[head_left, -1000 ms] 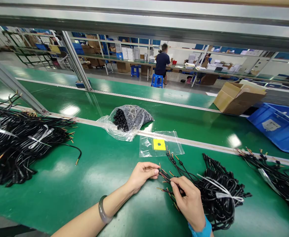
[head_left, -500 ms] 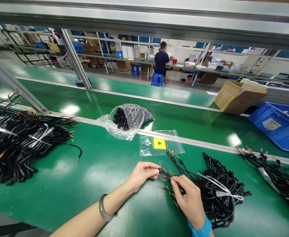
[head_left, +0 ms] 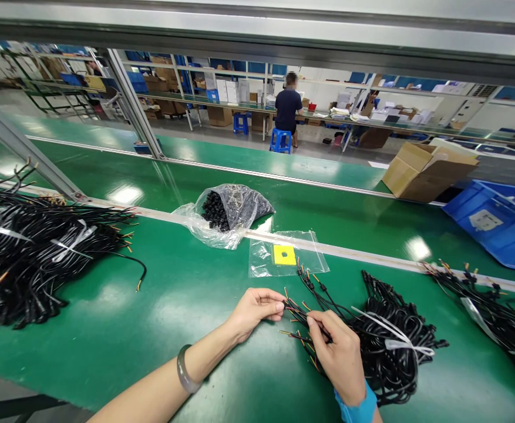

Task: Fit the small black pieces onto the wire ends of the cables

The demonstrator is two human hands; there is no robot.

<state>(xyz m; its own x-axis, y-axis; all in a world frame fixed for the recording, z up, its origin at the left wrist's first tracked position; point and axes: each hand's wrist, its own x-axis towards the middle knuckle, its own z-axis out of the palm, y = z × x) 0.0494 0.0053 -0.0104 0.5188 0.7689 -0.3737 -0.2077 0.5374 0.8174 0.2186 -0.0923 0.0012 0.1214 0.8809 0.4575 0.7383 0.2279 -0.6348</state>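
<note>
My left hand (head_left: 258, 311) pinches something small and dark at the wire ends; the fingertips mostly hide it. Close by on the right, my right hand (head_left: 339, 346) is closed on thin black cables that run out of a tied bundle (head_left: 389, 341). Loose cable ends with orange, red and yellow tips fan out between and below the hands. Just beyond them, a clear zip bag (head_left: 261, 258) lies flat with a yellow square label (head_left: 284, 254). Farther back is an open plastic bag (head_left: 239, 211) of small black parts.
A large pile of black cables (head_left: 32, 258) lies at the left, and another bundle (head_left: 495, 317) at the right edge. A blue bin (head_left: 495, 226) and a cardboard box (head_left: 424, 170) stand back right. A person (head_left: 288, 108) sits at a far bench. Metal posts cross the left.
My right hand has shifted very slightly to the right along the cables. My left hand keeps its pinch in nearly the same place.
</note>
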